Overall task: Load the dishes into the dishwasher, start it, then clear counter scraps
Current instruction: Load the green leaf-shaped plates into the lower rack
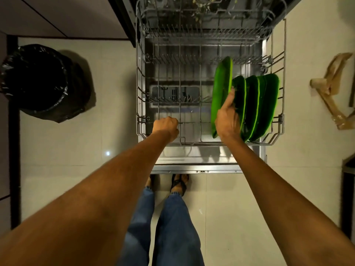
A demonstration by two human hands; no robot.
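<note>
1. Lower dish rack (139, 96), grey wire, pulled out over the open dishwasher door (192, 166), centre of frame. Upper rack (192, 22) above it at top centre, some debris specks in it.
2. Right hand (227, 118) grips a green plate (221, 89) by its near edge, fingers curled round the rim. Plate stands on edge, tilted, at the left end of the plate row, right half of the rack.
3. Three or four more green plates (265, 104) stand on edge just right of it, packed close; exact count unclear, they overlap.
4. Left hand (166, 126) closed in a fist at the rack's near-left front wire; looks like it holds the wire, fingers hidden under the knuckles, can't confirm.
5. Left and centre of the rack show bare tines; detergent compartment (172, 95) of the door visible through the wires.
6. Surroundings: bin with black liner (38, 81) on the floor, left of frame, well apart from the rack. Crumpled brown paper bag (334, 89) on the floor at right edge. Dark cabinet edge at lower right.
7. Person's jeans (169, 227) and sandalled feet (179, 184) just in front of the door edge, bottom centre.
</note>
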